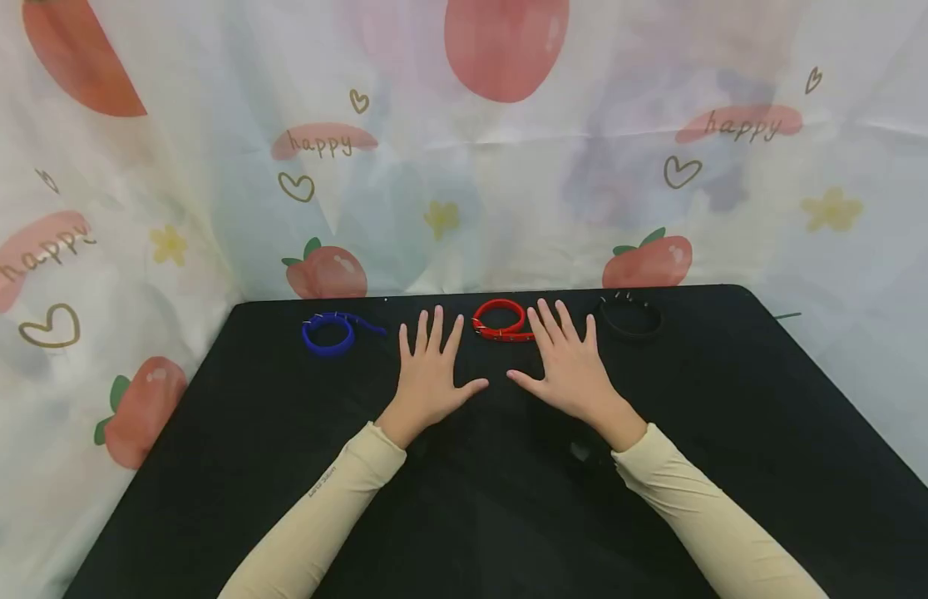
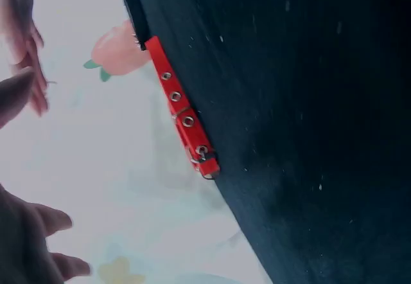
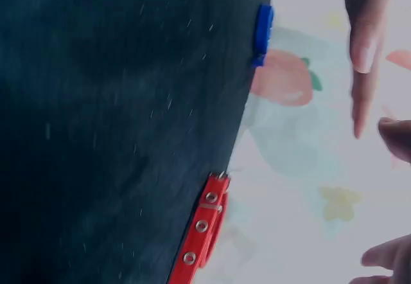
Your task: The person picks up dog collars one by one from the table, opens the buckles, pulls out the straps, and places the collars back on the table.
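Note:
Both hands are held out over the black table with fingers spread, backs up, holding nothing. My left hand is between a blue collar and a red collar, its thumb pointing right. In the head view, the fingertips of my right hand overlap the strap end of the red collar. A black collar lies just right of those fingers, dark against the tabletop. Each collar is looped with a buckle. Metal eyelets line the red strap in the left wrist view; the blue collar shows small in the right wrist view.
The black table has a rounded far corner at the right. Behind it and at the left hangs a pale curtain printed with fruit, hearts and the word happy. The three collars sit in a row along the far edge.

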A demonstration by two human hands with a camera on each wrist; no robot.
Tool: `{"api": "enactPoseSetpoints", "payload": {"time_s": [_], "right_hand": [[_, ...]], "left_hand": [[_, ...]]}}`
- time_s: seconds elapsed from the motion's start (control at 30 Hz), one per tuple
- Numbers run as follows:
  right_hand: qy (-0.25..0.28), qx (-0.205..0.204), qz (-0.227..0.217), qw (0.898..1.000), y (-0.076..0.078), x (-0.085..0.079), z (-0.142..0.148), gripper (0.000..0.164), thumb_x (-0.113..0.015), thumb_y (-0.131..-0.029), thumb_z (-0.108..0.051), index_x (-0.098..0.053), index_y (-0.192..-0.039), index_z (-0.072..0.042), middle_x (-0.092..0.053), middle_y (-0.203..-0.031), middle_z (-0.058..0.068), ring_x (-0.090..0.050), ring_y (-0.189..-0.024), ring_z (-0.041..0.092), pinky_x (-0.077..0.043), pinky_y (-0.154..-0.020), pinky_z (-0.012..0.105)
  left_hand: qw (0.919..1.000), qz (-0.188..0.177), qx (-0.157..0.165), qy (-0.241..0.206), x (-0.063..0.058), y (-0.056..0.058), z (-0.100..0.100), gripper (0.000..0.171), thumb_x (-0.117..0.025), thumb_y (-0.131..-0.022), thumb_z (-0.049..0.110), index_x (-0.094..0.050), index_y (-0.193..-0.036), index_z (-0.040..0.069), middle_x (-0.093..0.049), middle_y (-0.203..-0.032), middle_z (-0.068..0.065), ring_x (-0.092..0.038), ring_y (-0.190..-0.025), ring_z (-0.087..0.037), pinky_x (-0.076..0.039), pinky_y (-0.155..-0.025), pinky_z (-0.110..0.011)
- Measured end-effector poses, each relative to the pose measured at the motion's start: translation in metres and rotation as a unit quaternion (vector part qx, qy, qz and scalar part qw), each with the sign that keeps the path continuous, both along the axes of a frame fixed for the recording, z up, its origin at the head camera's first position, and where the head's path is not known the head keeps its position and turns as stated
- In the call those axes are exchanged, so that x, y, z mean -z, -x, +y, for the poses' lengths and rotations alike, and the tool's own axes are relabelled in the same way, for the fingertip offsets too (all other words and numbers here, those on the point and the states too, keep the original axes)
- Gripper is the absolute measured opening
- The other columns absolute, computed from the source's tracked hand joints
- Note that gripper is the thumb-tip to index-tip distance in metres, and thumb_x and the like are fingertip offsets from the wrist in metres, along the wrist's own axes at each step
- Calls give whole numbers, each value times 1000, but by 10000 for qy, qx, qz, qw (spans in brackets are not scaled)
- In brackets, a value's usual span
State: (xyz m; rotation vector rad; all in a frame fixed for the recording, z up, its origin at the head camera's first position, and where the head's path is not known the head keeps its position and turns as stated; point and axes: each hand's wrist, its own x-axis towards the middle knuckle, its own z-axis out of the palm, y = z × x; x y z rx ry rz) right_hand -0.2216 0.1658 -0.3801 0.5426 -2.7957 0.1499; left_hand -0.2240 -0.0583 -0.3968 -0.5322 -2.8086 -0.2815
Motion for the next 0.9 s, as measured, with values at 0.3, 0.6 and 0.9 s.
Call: {"api": "enactPoseSetpoints", "payload": {"time_s": [0.3, 0.6, 0.9], "right_hand": [[-358, -232, 615, 9972, 54, -13, 17, 96, -58, -82, -59, -17, -150, -6, -20, -156, 18, -19, -143, 37, -10, -110, 68], [-1064, -708, 796, 9886, 106, 4, 31, 88, -57, -85, -55, -24, -148, -3, -27, -153, 17, -29, -140, 34, -15, -110, 66], [-1305, -1270, 327, 9827, 122, 26, 35, 75, -55, -89, -52, -36, -144, -5, -39, -147, 17, -39, -135, 32, -20, -110, 64]], "left_hand": [[9942, 190, 515, 922, -11, 65, 4, 91, -48, -85, 66, -12, -152, 16, -5, -159, -13, -3, -147, -32, -5, -116, -57], [9856, 60, 886, 1439, -2, 113, 16, 83, -50, -89, 59, -21, -151, 13, -16, -157, -13, -10, -147, -31, -9, -118, -52], [9608, -340, 1310, 2421, 20, 128, 34, 74, -50, -90, 55, -29, -148, 15, -21, -157, -9, -18, -145, -27, -16, -118, -47]]}}
